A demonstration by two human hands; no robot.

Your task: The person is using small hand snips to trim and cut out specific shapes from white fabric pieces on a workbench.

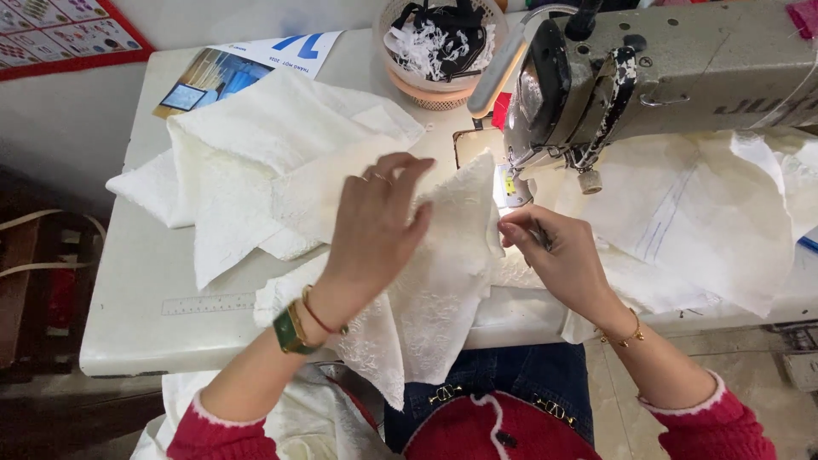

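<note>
Sitting at a pale bench (136, 332), I press my left hand (375, 226) flat, fingers spread, on a piece of white lace fabric (443, 281) that drapes over the bench edge toward my lap. My right hand (554, 255) pinches the same fabric's right edge between thumb and fingertips, just below the needle area of a grey sewing machine (673, 77). More white cloth pieces (256, 162) lie to the left. A round basket of scraps (439, 47) stands behind them.
</note>
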